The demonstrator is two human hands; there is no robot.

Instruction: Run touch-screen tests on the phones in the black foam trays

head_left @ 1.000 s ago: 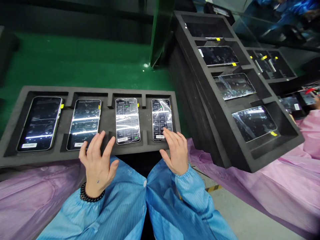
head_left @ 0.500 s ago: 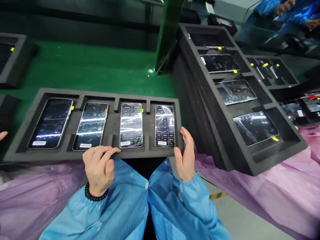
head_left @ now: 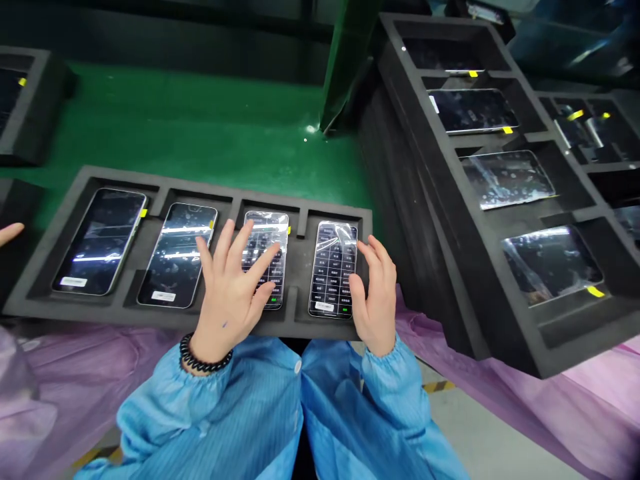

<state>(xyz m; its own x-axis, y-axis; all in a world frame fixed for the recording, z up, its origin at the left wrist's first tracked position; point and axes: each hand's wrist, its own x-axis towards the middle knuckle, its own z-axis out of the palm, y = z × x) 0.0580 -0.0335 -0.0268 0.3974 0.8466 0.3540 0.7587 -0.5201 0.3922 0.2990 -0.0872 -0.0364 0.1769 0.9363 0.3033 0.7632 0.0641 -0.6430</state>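
Observation:
A black foam tray (head_left: 200, 321) lies in front of me with smartphones in its compartments. Over the third phone (head_left: 279, 267), whose lit screen shows a grid of buttons, my left hand (head_left: 233, 287) is spread, partly covering it; whether a fingertip touches the glass I cannot tell. My right hand (head_left: 376, 293) is at the right end of the tray, fingers loosely apart, thumb and fingertips by the edge of the rightmost phone (head_left: 333, 267), also lit with a grid. The leftmost phone (head_left: 103, 240) and the second phone (head_left: 177, 253) have dark, reflecting screens with white labels.
A stack of foam trays (head_left: 500, 267) with film-covered phones rises on the right. Another tray (head_left: 590, 127) lies beyond it. A green post (head_left: 350, 60) stands on the green table (head_left: 200, 127). At the left edge are more foam trays (head_left: 35, 120) and another person's fingertip (head_left: 11, 233).
My left hand has moved up and right from the tray's front edge, its fingers spreading over the third phone. My right hand has shifted slightly in toward the rightmost phone. The view has turned slightly.

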